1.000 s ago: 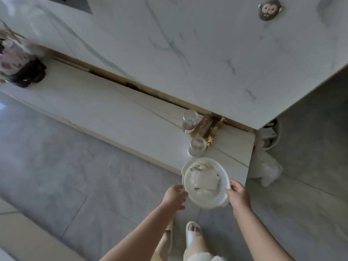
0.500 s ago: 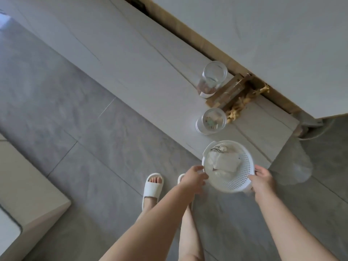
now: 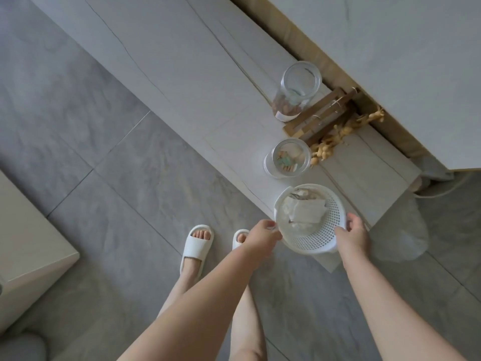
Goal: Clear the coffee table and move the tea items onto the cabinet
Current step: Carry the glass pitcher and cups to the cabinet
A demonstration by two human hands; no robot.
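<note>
Basket [image 3: 316, 237] (both hands gripping) overhangs cabinet [image 3: 182, 61] edge.

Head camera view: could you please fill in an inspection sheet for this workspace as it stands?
Surface: low pale cabinet along the wall.
Job's things: white perforated basket with paper packets, at the cabinet's near end; tall glass jar; short glass jar.
Clutter: wooden rack and dried sprigs beside the jars.
Hands: left hand and right hand each grip the basket rim.
Cables: pale cord past the cabinet's end.
Surroundings: grey tiled floor; white slippers; clear plastic bag.
</note>
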